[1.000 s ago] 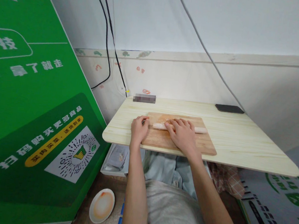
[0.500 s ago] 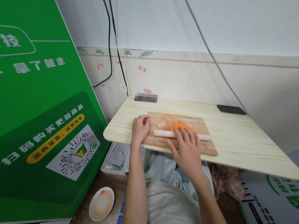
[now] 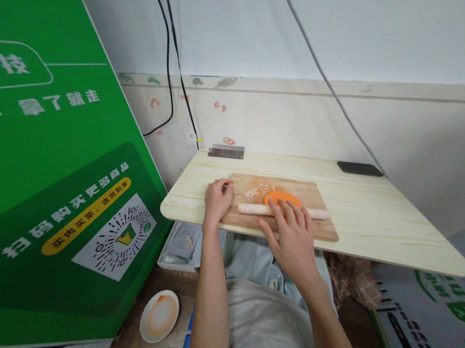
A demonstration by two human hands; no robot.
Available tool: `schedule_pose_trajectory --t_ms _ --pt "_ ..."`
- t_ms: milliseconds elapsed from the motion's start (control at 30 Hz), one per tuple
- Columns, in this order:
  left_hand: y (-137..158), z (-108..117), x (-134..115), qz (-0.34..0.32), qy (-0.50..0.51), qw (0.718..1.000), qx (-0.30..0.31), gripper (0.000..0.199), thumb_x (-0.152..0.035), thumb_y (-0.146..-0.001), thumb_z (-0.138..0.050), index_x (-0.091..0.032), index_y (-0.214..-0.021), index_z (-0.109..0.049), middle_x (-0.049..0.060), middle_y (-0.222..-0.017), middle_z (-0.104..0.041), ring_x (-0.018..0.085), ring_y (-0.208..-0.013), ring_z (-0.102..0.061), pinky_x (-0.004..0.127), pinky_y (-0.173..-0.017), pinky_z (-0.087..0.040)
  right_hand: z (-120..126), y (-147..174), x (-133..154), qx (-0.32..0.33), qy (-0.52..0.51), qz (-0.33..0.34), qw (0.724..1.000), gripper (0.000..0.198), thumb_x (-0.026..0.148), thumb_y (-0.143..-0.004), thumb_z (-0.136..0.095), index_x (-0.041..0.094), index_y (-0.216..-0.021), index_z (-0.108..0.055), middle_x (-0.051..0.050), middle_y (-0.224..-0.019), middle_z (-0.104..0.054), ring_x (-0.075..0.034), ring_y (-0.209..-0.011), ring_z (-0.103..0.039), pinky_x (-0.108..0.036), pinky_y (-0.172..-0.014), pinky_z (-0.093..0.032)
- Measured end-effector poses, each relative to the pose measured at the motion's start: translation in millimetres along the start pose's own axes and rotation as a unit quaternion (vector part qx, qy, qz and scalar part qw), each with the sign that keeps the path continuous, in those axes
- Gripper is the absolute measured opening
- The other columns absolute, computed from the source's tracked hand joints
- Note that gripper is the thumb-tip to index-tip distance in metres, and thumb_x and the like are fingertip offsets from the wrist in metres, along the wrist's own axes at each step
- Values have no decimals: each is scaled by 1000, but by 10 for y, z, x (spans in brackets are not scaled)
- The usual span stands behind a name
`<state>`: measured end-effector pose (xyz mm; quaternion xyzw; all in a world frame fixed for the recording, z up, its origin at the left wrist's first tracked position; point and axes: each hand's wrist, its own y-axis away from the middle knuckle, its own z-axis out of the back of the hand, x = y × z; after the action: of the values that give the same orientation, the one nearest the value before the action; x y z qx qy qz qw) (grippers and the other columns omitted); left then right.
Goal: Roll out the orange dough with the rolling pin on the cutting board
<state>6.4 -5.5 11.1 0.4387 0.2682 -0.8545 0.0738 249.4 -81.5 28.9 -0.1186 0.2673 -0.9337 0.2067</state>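
Note:
A wooden cutting board (image 3: 244, 219) lies near the front edge of the pale table. My left hand (image 3: 217, 200) is closed at the board's left edge, gripping it with curled fingers. On the board sits a flat, rounded piece of orange dough (image 3: 282, 196), partly hidden by my fingers. A pale rolling pin (image 3: 249, 208) lies across the board at the dough's near side. My right hand (image 3: 293, 230) rests over the pin with its fingers spread, not wrapped round it. White, flour-like smears mark the board left of the dough.
A black phone-like slab (image 3: 360, 168) lies at the table's (image 3: 396, 230) back right, and a blurred-out dark item (image 3: 226, 152) at its back left. Below stands a stained white dish (image 3: 159, 317). A large green sign (image 3: 69, 179) rises at left. Cables hang along the wall.
The rolling pin has shifted slightly toward me under my right hand, and a little more of the dough shows. My left hand stays at the board's edge.

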Motion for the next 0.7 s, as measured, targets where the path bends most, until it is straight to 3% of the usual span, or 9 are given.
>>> schedule_pose_trajectory --t_ms 167,367,533,700 --pt "-5 -7 1 4 -6 1000 1 25 -23 -102 -59 -24 -111 -83 9 -116 -85 25 -111 -77 41 -107 -60 6 44 0 -6 3 6 1000 63 56 -118 -44 20 -167 -60 -17 -164 -66 -36 -153 -54 -58 -135 -30" --pt "4 13 -19 0 -16 1000 4 25 -23 -102 -59 -24 -110 -83 9 -118 -85 26 -111 -77 41 -108 -59 -136 -389 -65 31 6 -3 1000 68 58 -120 -35 16 -166 -61 -20 -159 -70 -36 -150 -58 -59 -135 -28" --pt "5 18 -31 1 -17 1000 3 25 -23 -103 -59 -23 -109 -83 10 -118 -85 26 -110 -77 42 -108 -58 -182 -822 -114 72 3 -15 997 62 56 -121 -33 20 -142 -78 -16 -153 -75 -35 -145 -61 -57 -131 -33" --pt "5 12 -31 2 -16 1000 3 25 -23 -103 -59 -23 -109 -83 10 -118 -85 26 -110 -77 42 -108 -58 -173 -818 -105 65 -3 -15 998 60 55 -121 -34 20 -141 -79 -15 -157 -72 -36 -151 -57 -58 -131 -32"
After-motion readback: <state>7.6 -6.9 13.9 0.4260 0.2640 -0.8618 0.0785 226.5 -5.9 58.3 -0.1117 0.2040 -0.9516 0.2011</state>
